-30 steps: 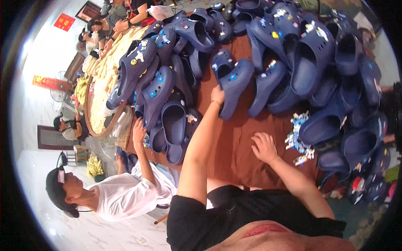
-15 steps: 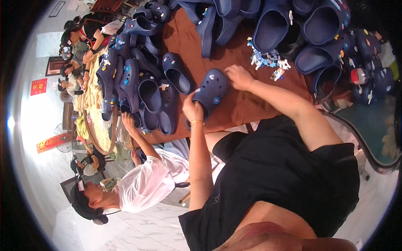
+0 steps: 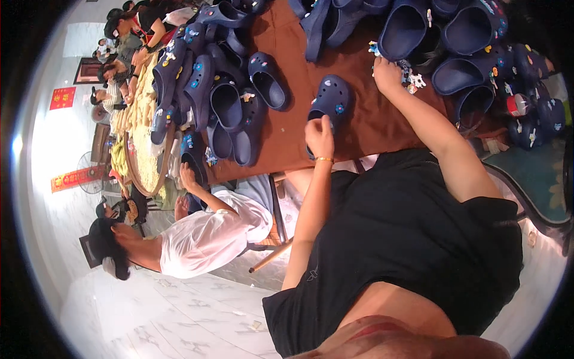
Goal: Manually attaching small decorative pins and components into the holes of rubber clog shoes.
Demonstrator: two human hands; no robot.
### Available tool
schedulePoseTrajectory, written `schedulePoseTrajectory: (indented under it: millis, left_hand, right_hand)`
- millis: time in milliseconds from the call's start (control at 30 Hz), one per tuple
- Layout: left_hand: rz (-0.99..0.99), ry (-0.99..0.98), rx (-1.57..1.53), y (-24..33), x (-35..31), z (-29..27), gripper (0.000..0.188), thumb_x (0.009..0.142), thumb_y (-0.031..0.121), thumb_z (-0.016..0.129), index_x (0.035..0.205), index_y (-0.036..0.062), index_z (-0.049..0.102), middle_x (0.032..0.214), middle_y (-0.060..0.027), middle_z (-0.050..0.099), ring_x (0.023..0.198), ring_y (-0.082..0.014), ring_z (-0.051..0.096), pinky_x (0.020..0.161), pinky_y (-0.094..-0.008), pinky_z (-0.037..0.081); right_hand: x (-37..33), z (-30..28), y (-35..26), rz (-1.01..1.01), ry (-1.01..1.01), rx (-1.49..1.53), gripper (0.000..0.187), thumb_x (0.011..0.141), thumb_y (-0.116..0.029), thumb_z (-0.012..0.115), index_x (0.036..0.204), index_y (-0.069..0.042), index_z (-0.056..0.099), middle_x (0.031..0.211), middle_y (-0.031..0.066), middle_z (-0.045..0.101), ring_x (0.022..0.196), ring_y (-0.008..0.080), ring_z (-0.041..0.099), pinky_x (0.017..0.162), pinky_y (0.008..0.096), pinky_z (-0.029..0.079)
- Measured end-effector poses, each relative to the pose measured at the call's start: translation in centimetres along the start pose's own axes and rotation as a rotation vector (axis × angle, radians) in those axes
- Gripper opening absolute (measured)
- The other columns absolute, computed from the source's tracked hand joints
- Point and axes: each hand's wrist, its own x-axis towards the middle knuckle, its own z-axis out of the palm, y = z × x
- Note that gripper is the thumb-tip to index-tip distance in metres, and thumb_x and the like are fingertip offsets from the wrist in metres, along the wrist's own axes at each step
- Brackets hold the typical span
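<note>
A dark blue clog (image 3: 330,96) with holes across its top and a blue flower charm on its side stands on the brown cloth before me, toe pointing away. My left hand (image 3: 320,137) is closed on its heel end, by the foot opening. Off to the right, my right hand (image 3: 387,76) reaches down to a small heap of colourful shoe charms (image 3: 414,79). Its fingers are curled, and the tips are partly hidden, so what they pinch cannot be made out.
More blue clogs (image 3: 226,105) are piled at the left, and others (image 3: 406,30) at the far right, many with charms. Brown cloth (image 3: 281,134) covers the table. At my left a person in a white shirt (image 3: 203,239) handles another clog (image 3: 192,157). Beyond lies a round tray (image 3: 146,152).
My right hand has left the clog's toe and moved right to the charm heap. My left hand stays at the clog's heel. The whole view has shifted, and the neighbour's head has turned.
</note>
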Motion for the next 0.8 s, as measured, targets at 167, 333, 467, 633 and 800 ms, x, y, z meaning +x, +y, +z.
schedulePoseTrajectory:
  millis: [167,333,467,633,800]
  left_hand:
    - [-0.189,-0.342,-0.119,-0.2,1.6,1.7,0.049,0.079,0.038,0.058,0.105,-0.0039,0.056,0.1,-0.021,0.06,0.094,-0.0295,0.058,0.082,-0.0337,0.042]
    - [-0.053,-0.277,-0.456,-0.6,1.8,3.5,0.041,0.082,0.029,0.056,0.105,-0.005,0.055,0.1,-0.019,0.06,0.095,-0.0273,0.057,0.083,-0.033,0.041]
    - [-0.165,-0.228,-0.684,-0.1,1.4,4.1,0.039,0.083,0.026,0.054,0.101,-0.008,0.056,0.099,-0.0189,0.061,0.094,-0.0261,0.057,0.083,-0.0328,0.041]
    - [-0.192,-0.121,-0.493,0.6,1.1,5.4,0.041,0.083,0.028,0.052,0.1,-0.0091,0.056,0.099,-0.0199,0.061,0.093,-0.0278,0.057,0.081,-0.0335,0.041]
    - [-0.157,-0.144,-0.464,0.0,1.1,5.6,0.047,0.082,0.034,0.053,0.095,-0.0108,0.057,0.094,-0.0247,0.06,0.091,-0.0336,0.058,0.08,-0.037,0.041]
  right_hand:
    - [0.2,-1.1,-0.1,-0.035,-0.077,0.109,0.011,0.077,-0.014,0.048,0.079,-0.006,0.055,0.083,0.0119,0.06,0.075,0.0265,0.062,0.062,0.0402,0.05]
    - [-0.4,-0.7,0.3,0.085,-0.068,0.167,0.013,0.08,-0.015,0.046,0.082,-0.005,0.055,0.085,0.0119,0.06,0.08,0.0287,0.061,0.068,0.0401,0.049]
    - [-0.6,-1.1,-0.5,-0.004,-0.035,0.255,0.015,0.08,-0.016,0.048,0.085,-0.004,0.058,0.086,0.0134,0.059,0.079,0.0306,0.059,0.07,0.0401,0.048]
    - [-1.7,-2.3,-5.4,0.008,-0.056,0.849,0.022,0.078,-0.013,0.056,0.097,-0.002,0.058,0.09,0.0169,0.058,0.084,0.0336,0.056,0.074,0.0404,0.044]
    - [-4.7,-2.5,-8.0,-0.222,0.049,0.861,0.033,0.075,-0.004,0.05,0.107,0.002,0.052,0.099,0.0191,0.057,0.091,0.0361,0.053,0.082,0.041,0.042]
